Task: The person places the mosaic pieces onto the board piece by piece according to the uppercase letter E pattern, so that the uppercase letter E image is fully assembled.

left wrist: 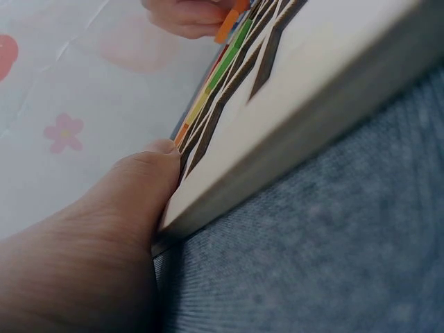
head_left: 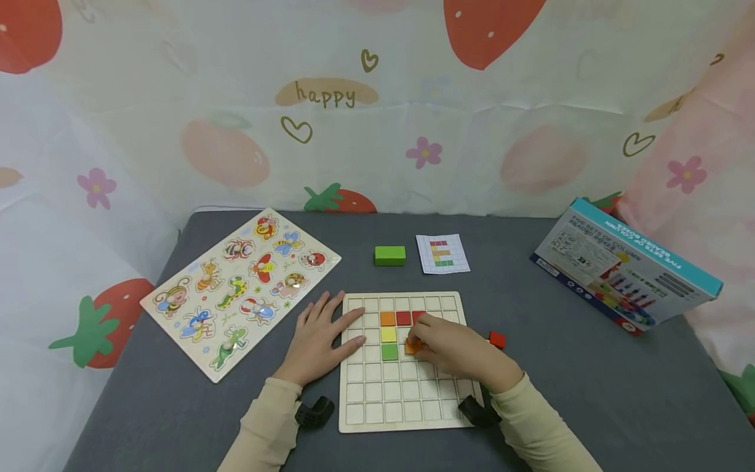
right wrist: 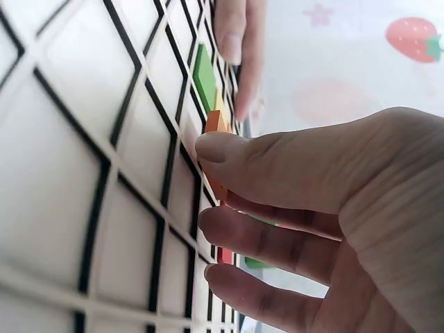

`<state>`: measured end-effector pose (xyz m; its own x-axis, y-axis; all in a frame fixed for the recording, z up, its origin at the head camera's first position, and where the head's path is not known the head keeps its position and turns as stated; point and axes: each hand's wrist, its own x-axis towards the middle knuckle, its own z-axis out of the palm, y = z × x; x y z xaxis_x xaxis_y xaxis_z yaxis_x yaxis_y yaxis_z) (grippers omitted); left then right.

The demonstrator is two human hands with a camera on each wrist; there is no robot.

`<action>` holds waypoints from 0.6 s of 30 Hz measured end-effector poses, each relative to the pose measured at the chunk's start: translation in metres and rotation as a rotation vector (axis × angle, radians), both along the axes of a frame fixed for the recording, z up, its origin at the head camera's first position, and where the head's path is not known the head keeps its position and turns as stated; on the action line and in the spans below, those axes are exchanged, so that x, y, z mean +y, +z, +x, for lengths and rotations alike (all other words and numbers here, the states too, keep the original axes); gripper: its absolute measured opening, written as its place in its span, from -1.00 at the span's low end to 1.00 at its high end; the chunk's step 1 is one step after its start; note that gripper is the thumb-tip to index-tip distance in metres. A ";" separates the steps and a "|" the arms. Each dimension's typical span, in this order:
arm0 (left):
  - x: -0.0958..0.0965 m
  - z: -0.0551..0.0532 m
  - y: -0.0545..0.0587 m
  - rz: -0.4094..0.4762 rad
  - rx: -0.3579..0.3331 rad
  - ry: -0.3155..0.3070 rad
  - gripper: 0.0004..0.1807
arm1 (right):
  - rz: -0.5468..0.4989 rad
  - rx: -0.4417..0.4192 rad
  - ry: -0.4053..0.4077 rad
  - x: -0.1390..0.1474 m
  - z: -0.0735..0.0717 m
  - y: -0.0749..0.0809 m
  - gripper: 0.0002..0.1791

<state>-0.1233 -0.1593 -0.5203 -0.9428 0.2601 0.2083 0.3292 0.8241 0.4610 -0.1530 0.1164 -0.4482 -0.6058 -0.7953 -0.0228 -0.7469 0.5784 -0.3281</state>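
Observation:
A wooden grid board [head_left: 392, 413] lies on the grey table in the head view. Set in its cells are an orange tile [head_left: 387, 318], a red tile [head_left: 404, 318] with another red beside it, a yellow tile [head_left: 388, 334] and a green tile [head_left: 389, 352]. My right hand [head_left: 442, 344] pinches a second orange tile [right wrist: 214, 182] between thumb and fingers, close over the cells right of the yellow and green ones. Fingers spread, my left hand [head_left: 315, 341] rests at the board's left edge, its thumb [left wrist: 149, 173] against the rim in the left wrist view.
Behind the board are a green block [head_left: 390, 255] and a card with a coloured grid pattern [head_left: 444, 262]. An insect picture board [head_left: 215, 314] lies at left, a cardboard box [head_left: 619, 275] stands at right. A red block [head_left: 497, 339] shows beside the right wrist.

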 end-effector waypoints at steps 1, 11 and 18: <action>0.000 0.000 0.000 -0.001 -0.006 0.001 -0.37 | -0.005 0.011 0.011 -0.001 0.001 -0.001 -0.80; 0.001 -0.001 -0.002 -0.023 -0.028 0.005 -0.36 | 0.009 0.000 0.033 -0.009 0.004 -0.005 -0.82; -0.001 -0.002 -0.005 -0.022 -0.034 0.009 -0.36 | 0.017 0.013 0.019 -0.010 0.004 -0.007 -0.80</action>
<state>-0.1252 -0.1604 -0.5248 -0.9517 0.2555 0.1702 0.3059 0.8372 0.4533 -0.1489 0.1067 -0.4552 -0.5913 -0.8060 -0.0286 -0.7615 0.5697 -0.3091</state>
